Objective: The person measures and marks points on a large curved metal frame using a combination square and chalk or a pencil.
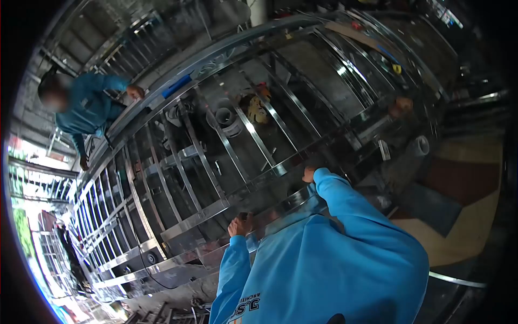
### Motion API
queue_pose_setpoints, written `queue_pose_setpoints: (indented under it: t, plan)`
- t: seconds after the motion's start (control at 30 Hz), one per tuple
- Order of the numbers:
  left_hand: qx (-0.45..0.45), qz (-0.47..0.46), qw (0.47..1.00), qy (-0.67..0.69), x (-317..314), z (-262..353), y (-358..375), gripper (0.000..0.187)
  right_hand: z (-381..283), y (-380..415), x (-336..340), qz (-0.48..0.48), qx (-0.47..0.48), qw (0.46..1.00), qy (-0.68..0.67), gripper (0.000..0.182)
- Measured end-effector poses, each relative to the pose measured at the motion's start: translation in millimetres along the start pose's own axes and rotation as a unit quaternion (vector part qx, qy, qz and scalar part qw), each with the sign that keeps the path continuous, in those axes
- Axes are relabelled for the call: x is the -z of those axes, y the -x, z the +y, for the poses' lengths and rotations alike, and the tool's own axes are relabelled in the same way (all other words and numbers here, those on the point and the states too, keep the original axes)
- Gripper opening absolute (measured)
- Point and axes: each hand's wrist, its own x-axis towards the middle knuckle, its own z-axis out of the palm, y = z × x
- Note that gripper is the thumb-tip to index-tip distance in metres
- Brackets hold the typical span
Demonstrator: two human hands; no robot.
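A long shiny metal frame [253, 141] with several crossbars lies in front of me. My left hand [238, 224] is at its near side, fingers curled, with a small dark shape at the fingertips that I cannot make out. Farther right, my right hand [309, 173] has its fingers bent at the near metal rail [288, 198]; what they close on is partly hidden. Both arms are in light blue sleeves.
Across the frame, a person [86, 108] in a teal top leans over its far edge, hands near the metal. A blue object [176, 86] rests on the far rail. A bucket [225, 121] shows between crossbars. Brown boards [464, 178] lie right; a cable [144, 262] hangs left.
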Motion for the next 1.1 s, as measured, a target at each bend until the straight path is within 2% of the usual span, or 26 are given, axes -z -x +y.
queue_pose_setpoints:
  t: [0.07,0.13,0.17,0.23,0.3,0.37,0.43,0.5,0.57,0.67,0.73,0.77,0.9,0.97,1.03,1.1]
  plan:
    - [-0.014,0.058,0.995,0.085,-10.3,-5.1,-0.8,0.044,-2.7,-2.4,-0.9,0.017,0.006,0.999,-0.028,0.051]
    - [-0.007,0.066,0.994,0.085,-11.2,-1.9,0.9,0.042,3.6,-6.0,-11.6,0.072,0.018,0.993,-0.097,0.051]
    - [0.005,0.079,0.992,0.093,-10.1,1.5,1.8,0.039,2.2,4.1,-8.3,0.071,0.014,0.992,-0.103,0.051]
    - [0.006,0.09,0.992,0.09,-20.0,-4.0,-3.2,0.038,-7.7,25.7,5.8,0.161,0.02,0.978,-0.134,0.05]
    - [0.042,0.091,0.992,0.082,-17.7,-1.2,-4.4,0.038,-8.5,36.2,18.3,0.174,0.011,0.971,-0.166,0.051]
    - [0.042,0.101,0.99,0.091,-18.1,-0.1,-11.7,0.038,1.0,50.4,46.1,0.259,0.062,0.932,-0.247,0.047]
    - [0.058,0.102,0.991,0.07,-17.1,3.5,-7.5,0.038,36.7,63.6,94.5,0.348,0.05,0.872,-0.341,0.043]
    - [0.074,0.108,0.989,0.067,-19.6,4.4,-7.6,0.037,71.1,80.4,154.7,0.332,0.028,0.796,-0.505,0.04]
    - [0.095,0.118,0.986,0.065,-22.6,6.2,-10.5,0.037,112.9,54.6,183.0,0.507,0.05,0.772,-0.38,0.048]
    - [0.11,0.129,0.983,0.066,-15.5,19.7,-5.4,0.037,135.2,59.4,227.5,0.497,0.05,0.788,-0.361,0.055]
    - [0.116,0.132,0.982,0.072,-15.9,21.3,-7.4,0.037,137.4,57.7,236.8,0.523,0.107,0.756,-0.38,0.053]
    - [0.121,0.132,0.981,0.077,-17.4,20.2,-7.0,0.038,133.4,58.6,232.3,0.52,0.109,0.758,-0.379,0.053]
    - [0.14,0.15,0.977,0.063,-21.3,21.4,-8.4,0.038,98.9,68.6,167.9,0.47,0.102,0.786,-0.389,0.052]
    - [0.146,0.157,0.975,0.067,-15.2,27.3,-6.1,0.036,79.9,69.7,117.9,0.401,0.046,0.803,-0.439,0.045]
    - [0.148,0.174,0.97,0.078,-17.4,24.1,-8.9,0.035,51.2,107.3,89.7,0.381,0.029,0.792,-0.476,0.036]
    - [0.137,0.177,0.971,0.086,-17.0,28.2,-12.3,0.034,30.5,123.0,43.1,0.406,0.011,0.794,-0.452,0.026]
